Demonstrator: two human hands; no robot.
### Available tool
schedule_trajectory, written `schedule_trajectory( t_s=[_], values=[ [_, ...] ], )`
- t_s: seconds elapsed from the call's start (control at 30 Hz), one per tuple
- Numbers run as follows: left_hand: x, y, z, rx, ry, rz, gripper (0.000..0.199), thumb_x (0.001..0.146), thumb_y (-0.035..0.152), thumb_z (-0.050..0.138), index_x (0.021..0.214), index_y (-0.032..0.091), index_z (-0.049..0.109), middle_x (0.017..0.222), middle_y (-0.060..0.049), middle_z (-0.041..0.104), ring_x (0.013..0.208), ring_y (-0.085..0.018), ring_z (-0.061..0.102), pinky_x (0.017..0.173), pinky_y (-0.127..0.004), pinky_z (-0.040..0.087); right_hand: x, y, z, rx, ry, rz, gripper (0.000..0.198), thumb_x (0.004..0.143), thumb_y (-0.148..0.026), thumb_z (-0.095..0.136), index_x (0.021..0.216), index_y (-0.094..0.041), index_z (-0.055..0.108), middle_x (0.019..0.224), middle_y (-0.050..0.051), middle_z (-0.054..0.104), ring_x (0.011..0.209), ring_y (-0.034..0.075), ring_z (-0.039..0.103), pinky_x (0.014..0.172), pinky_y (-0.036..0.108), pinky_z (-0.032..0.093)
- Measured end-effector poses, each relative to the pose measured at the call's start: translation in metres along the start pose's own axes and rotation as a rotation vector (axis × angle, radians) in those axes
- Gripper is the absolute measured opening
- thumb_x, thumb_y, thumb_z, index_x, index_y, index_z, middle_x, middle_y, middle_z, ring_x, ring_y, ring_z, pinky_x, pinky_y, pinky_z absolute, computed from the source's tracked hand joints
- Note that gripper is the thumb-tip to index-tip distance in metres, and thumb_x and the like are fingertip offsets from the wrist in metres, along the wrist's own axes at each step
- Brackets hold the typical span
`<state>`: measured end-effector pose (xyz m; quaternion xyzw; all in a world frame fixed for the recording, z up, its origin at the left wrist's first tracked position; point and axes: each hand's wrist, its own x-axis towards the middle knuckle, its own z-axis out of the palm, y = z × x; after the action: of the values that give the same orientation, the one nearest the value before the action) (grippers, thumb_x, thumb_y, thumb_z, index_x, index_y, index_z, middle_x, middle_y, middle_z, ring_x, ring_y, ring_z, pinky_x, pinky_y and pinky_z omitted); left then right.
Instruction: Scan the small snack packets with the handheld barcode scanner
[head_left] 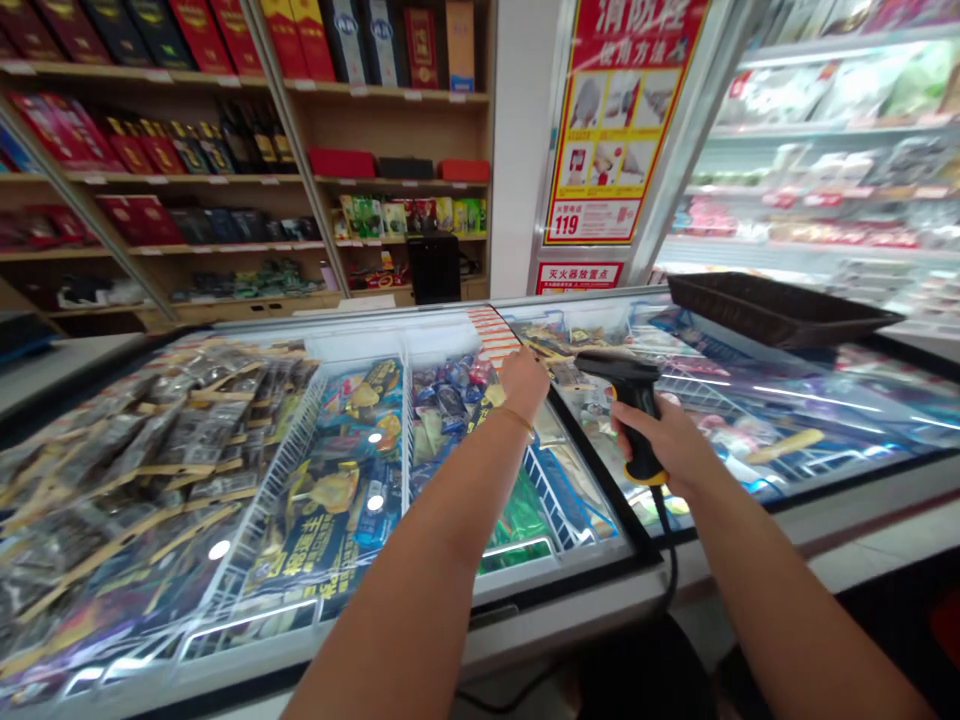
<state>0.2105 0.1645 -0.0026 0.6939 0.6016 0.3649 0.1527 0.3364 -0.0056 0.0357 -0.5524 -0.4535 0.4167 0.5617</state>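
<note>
My right hand (656, 440) is wrapped round the grip of a black barcode scanner (619, 370) with yellow trim, its head pointing left over the chest freezer. A dark cable (666, 560) hangs from the scanner's base. Out over the freezer's glass lid (367, 325), my left hand (525, 378) is curled beside the black lid frame (600, 480). Its fingertips are hidden, so what they hold does not show. Just beyond it lies a strip of orange-and-white labels (491, 335). Under the glass, bagged frozen goods (352, 400) fill white wire baskets (407, 430).
A dark brown tray (772, 305) rests on the freezer's far right. Behind stand wooden shelves (397, 95) of boxes and bottles, a red fire-hydrant poster (622, 120) and a lit display fridge (825, 130). Many packets on sticks (165, 430) lie at left.
</note>
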Motion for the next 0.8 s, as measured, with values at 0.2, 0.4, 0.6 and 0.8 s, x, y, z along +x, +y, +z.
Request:
schedule_trajectory(
  t_s=[0.2, 0.4, 0.6, 0.8],
  values=[
    [-0.001, -0.075, -0.101, 0.154, 0.147, -0.054, 0.021, 0.091, 0.025, 0.058, 0.111, 0.021, 0.060, 0.122, -0.015, 0.064, 0.122, -0.031, 0.055, 0.101, -0.044, 0.041, -0.001, -0.006, 0.062, -0.026, -0.171, 0.013, 0.050, 0.064, -0.054, 0.082, 0.088, -0.019, 0.055, 0.060, -0.003, 0.060, 0.039, 0.010, 0.050, 0.038, 0.024, 0.036],
    [0.002, -0.146, -0.231, 0.385, 0.340, -0.106, 0.025, 0.090, 0.025, 0.059, 0.113, 0.020, 0.057, 0.125, -0.020, 0.061, 0.128, -0.037, 0.050, 0.106, -0.053, 0.038, -0.008, -0.014, 0.112, -0.072, -0.337, -0.040, 0.042, 0.072, -0.054, 0.077, 0.084, -0.020, 0.054, 0.053, -0.003, 0.057, 0.038, 0.010, 0.048, 0.039, 0.024, 0.035],
    [-0.006, -0.214, -0.328, 0.599, 0.587, -0.361, 0.053, 0.080, 0.045, 0.071, 0.118, 0.012, 0.053, 0.133, -0.028, 0.056, 0.132, -0.045, 0.046, 0.108, -0.062, 0.034, -0.009, -0.014, 0.137, -0.060, -0.392, -0.053, 0.046, 0.070, -0.056, 0.079, 0.082, -0.019, 0.054, 0.058, -0.001, 0.060, 0.039, 0.010, 0.049, 0.040, 0.024, 0.036],
    [-0.007, -0.259, -0.362, 0.204, 0.686, -0.433, 0.064, 0.050, 0.044, 0.089, 0.100, 0.019, 0.057, 0.138, -0.024, 0.055, 0.143, -0.055, 0.026, 0.112, -0.072, 0.016, 0.001, 0.017, 0.140, -0.072, -0.390, 0.011, 0.047, 0.068, -0.055, 0.082, 0.082, -0.019, 0.054, 0.059, -0.003, 0.059, 0.039, 0.010, 0.050, 0.040, 0.024, 0.036]
  ],
)
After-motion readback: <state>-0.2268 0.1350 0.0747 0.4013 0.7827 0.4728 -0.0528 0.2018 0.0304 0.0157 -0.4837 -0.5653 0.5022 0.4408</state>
